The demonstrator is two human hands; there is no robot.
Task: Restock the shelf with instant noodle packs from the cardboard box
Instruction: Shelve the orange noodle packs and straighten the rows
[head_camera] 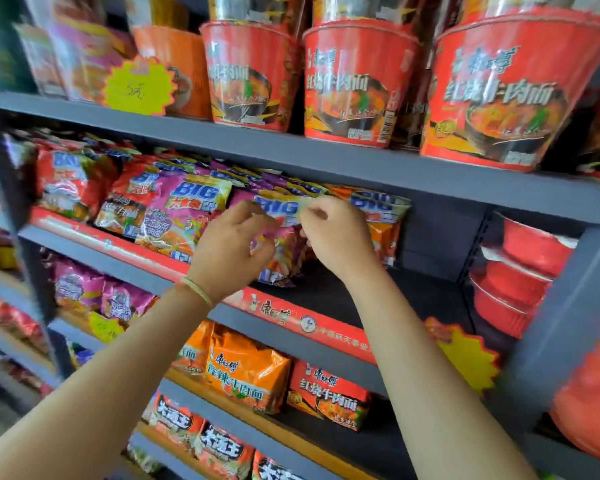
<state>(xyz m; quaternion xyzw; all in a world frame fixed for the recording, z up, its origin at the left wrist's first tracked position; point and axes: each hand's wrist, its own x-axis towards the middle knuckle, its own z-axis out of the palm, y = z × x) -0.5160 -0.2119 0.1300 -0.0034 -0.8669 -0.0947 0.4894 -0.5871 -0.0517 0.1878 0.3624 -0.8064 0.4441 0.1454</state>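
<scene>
Both my hands are up at the second shelf (326, 168) of a grey rack. A pink instant noodle pack (284, 216) marked BIG stands upright there, and my left hand (232, 244) pinches its left side while my right hand (333, 237) grips its top right edge. To its left stands a row of similar pink packs (184, 216) and red packs (70, 181). An orange pack (381, 216) stands just behind and right of my right hand. The cardboard box is out of view.
Large red noodle bowls (357, 88) fill the top shelf. Dark bare shelf floor (395, 292) lies right of the packs, with stacked red bowls (520, 271) beyond. Orange and red packs (250, 372) sit one shelf below. Yellow starburst price tags (468, 358) hang from shelf edges.
</scene>
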